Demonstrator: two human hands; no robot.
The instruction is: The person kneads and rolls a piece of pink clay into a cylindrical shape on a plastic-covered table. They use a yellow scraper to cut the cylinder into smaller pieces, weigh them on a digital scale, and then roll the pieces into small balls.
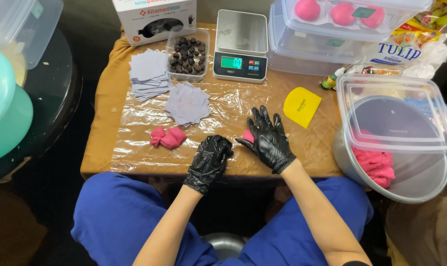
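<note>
Peeking from under the right hand (268, 139) fingers (261, 119), pink dough (247, 136).

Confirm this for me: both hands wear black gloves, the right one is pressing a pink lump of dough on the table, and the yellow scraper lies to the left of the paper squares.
One slip: the head view shows the yellow scraper to the right of the paper squares, not left. The rest stands: both hands wear black gloves, and the right hand presses a pink lump of dough on the table.
</note>
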